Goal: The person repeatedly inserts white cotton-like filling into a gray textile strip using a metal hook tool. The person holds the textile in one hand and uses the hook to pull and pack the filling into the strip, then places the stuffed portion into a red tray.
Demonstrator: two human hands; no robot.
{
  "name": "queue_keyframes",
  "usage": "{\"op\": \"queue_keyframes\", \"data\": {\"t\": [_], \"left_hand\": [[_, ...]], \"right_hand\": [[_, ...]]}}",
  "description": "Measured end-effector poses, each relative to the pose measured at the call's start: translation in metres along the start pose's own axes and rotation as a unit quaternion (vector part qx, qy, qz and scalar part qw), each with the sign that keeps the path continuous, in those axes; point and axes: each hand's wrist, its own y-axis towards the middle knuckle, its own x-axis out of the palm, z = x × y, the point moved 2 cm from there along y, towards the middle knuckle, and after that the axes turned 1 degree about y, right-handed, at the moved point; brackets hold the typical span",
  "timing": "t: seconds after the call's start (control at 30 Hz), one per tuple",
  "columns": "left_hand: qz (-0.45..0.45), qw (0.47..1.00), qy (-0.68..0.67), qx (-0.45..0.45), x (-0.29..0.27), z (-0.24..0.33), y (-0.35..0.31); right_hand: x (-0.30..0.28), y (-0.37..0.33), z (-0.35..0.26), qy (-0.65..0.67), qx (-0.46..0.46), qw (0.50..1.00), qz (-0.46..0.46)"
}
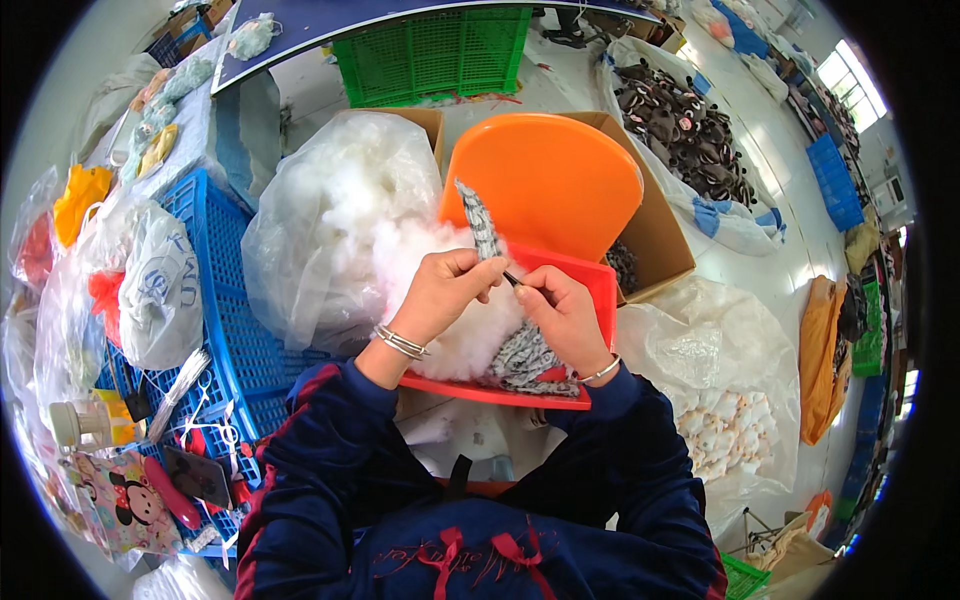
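My left hand (445,295) pinches the lower end of a narrow, pointed grey-and-white fuzzy fabric piece (478,220), which stands up from my fingers. A thin dark stick-like tool (512,279) is gripped in my right hand (562,315), its tip meeting the fabric at my left fingers. Whether the tip is inside the piece I cannot tell. Below both hands lies a red tray (470,388) with white fluffy stuffing (465,335) on its left side. More grey-and-white fuzzy pieces (525,358) are heaped at its right, under my right wrist.
A clear bag of stuffing (335,215) bulges left of the tray. Beyond it stand an orange chair (545,180) and a cardboard box (660,245). Blue crates (225,290) flank my left, with scissors (228,432) on top. A bag of small white pieces (725,425) lies right.
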Motion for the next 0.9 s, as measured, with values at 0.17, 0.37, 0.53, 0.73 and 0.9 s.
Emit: {"op": "queue_keyframes", "data": {"t": [0.17, 0.37, 0.53, 0.73, 0.9], "left_hand": [[0.008, 0.999, -0.042, 0.007, -0.008, 0.004, 0.0], [0.042, 0.995, -0.087, 0.008, 0.0, 0.007, -0.005], [0.054, 0.993, -0.098, 0.031, -0.003, 0.009, -0.004], [0.061, 0.993, -0.103, 0.023, 0.0, 0.01, -0.005], [0.044, 0.995, -0.08, 0.039, 0.017, -0.001, -0.006]], "right_hand": [[0.001, 0.0, 0.001, -0.02, -0.003, 1.0, -0.001], [-0.003, 0.004, 0.005, -0.053, 0.058, 0.997, 0.001], [-0.005, 0.001, 0.001, -0.058, -0.016, 0.998, -0.011], [-0.004, -0.005, -0.004, -0.026, 0.0, 0.999, -0.026], [-0.001, -0.011, -0.007, 0.031, 0.026, 0.999, -0.017]]}}
